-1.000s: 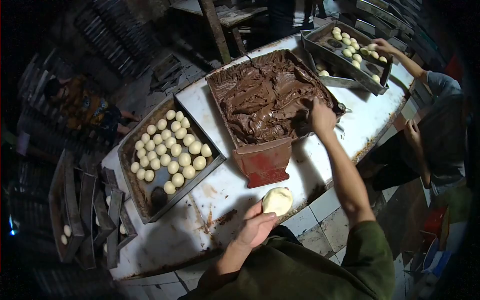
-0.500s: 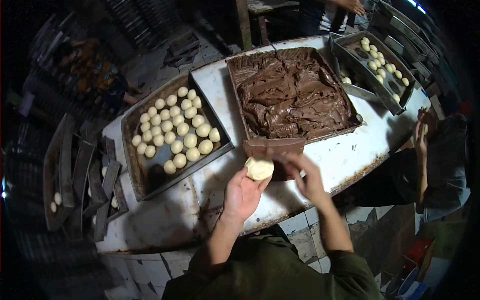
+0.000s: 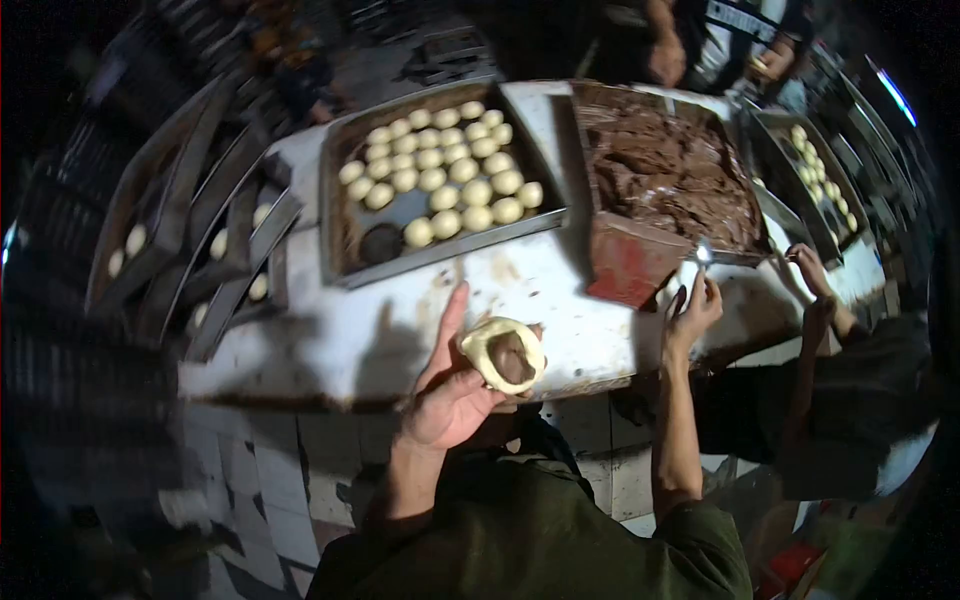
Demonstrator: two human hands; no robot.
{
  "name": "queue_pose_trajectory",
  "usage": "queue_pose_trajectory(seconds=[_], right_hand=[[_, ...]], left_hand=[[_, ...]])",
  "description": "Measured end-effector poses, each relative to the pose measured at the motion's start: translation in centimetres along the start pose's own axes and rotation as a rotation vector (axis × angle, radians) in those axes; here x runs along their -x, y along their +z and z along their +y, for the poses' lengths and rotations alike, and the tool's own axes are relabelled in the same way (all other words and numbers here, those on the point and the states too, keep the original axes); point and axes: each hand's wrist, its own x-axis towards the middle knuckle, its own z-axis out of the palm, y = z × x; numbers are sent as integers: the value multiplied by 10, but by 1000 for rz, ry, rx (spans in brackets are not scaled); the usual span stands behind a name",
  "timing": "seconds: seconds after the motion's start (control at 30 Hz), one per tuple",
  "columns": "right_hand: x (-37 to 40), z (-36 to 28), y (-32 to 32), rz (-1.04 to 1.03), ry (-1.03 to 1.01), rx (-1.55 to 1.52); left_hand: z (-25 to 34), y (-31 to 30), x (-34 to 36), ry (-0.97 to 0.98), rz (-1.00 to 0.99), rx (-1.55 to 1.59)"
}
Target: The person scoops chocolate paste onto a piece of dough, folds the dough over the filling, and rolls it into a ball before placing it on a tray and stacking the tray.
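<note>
My left hand (image 3: pixel 445 400) is closed around a piece of pale dough (image 3: pixel 478 350), hollowed like a cup, with brown chocolate filling (image 3: pixel 513 362) showing inside. It is held above the front edge of the table. To the right, my right hand (image 3: pixel 693 318) grips a metal spoon (image 3: pixel 704 252), whose bowl is at the near edge of the tray of chocolate paste (image 3: pixel 665 165). Just left of the spoon, a reddish-brown box-like piece (image 3: pixel 635 262) stands against that tray's front. A large metal tray (image 3: pixel 455 248) of round dough balls (image 3: pixel 430 158) lies beyond my left hand.
Narrow metal pans (image 3: pixel 185 160) holding a few dough balls are stacked at the left. Another tray of dough balls (image 3: pixel 815 165) stands at the far right. One co-worker's hand (image 3: pixel 815 272) is close on my right; another person's hand (image 3: pixel 667 60) is across the white table (image 3: pixel 290 350).
My view has turned, and the trays sit differently in it. The dough is now hollowed, with chocolate inside. My right hand has moved away from it to the right and now shows a spoon.
</note>
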Motion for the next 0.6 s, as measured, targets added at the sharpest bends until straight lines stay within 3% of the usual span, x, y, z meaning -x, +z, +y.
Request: queue_pose_trajectory(seconds=[0.03, 0.07, 0.1, 0.13, 0.17, 0.2, 0.23, 0.3, 0.37, 0.4, 0.43, 0.5, 0.53, 0.57, 0.6], right_hand=[[25, -11, 0, 113, -499, 465], [54, -48, 2, 42, -513, 234], [92, -91, 4, -216, -313, -165], [132, -125, 0, -601, 41, -391], [160, -166, -6, -967, 219, -524], [178, -197, -7, -1285, 169, -453], [198, -225, -6, -1472, 225, -655], [225, -271, -5, -1893, 213, -603], [243, -297, 0, -1996, 215, -479], [256, -301, 7, -1901, 246, -588], [266, -310, 11, -1796, 182, -662], [296, -323, 5, -1515, -467, -640], [305, -336, -3, -1468, -799, -584], [322, -332, -4, -1289, -1081, -492], [336, -334, -6, -1200, -1162, -461]], left_hand=[[-3, -13, 22, 45, 15, 23], [-3, -25, 43, 40, 30, 67], [0, -36, 65, 38, 41, 110], [5, -41, 89, 14, 57, 118], [7, -53, 114, 9, 67, 122], [14, -61, 137, 3, 50, 158], [20, -68, 159, -5, 29, 199], [32, -84, 205, -34, 66, 195], [53, -81, 240, -16, 128, 76], [56, -87, 254, 39, 189, 35], [54, -89, 267, 114, 385, 63], [67, -91, 273, 204, 623, 289], [65, -110, 275, 362, 556, 318], [68, -119, 281, 378, 556, 324], [74, -126, 283, 400, 538, 322]])
